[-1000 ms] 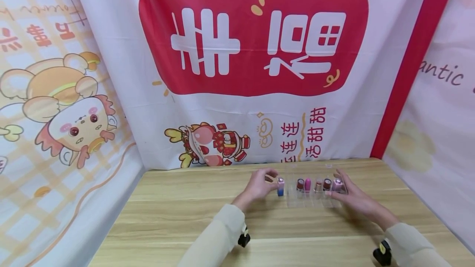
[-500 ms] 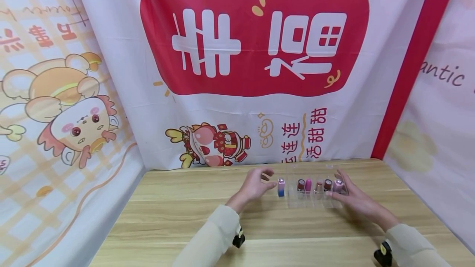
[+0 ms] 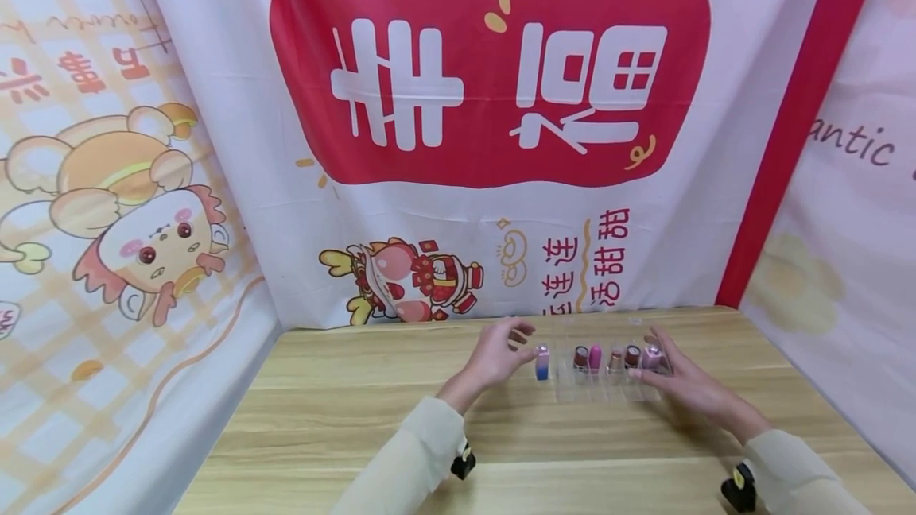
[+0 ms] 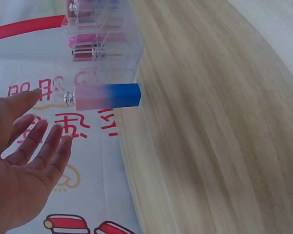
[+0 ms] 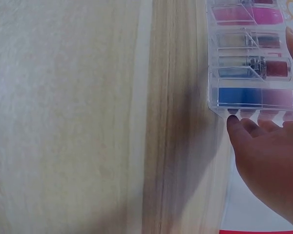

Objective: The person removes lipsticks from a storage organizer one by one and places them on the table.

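A pink-to-blue lipstick tube [image 3: 542, 365] stands upright just left of a clear lipstick organizer [image 3: 604, 393]. My left hand [image 3: 494, 354] is beside that tube, fingers spread and loosely bent, holding nothing. In the left wrist view, the tube [image 4: 107, 96] shows apart from the palm, with the thumb pointing toward its pink end. My right hand [image 3: 683, 380] grips the organizer's right end, thumb at the front and fingers behind. Seen from the right wrist, the fingers [image 5: 244, 127] lie along the organizer's end wall, beside another pink-and-blue tube [image 5: 256, 97] in its end slot.
Several lipsticks stand in the organizer's slots, among them a bright pink one [image 3: 595, 357] and a dark-capped one [image 3: 580, 357]. The wooden table [image 3: 372, 420] meets a printed cloth backdrop [image 3: 300, 261] just behind the organizer. Printed cloths also hang at both sides.
My left hand has drawn slightly left from the upright tube, then come a little nearer again. The tube stays in place, and my right hand keeps its grip on the organizer.
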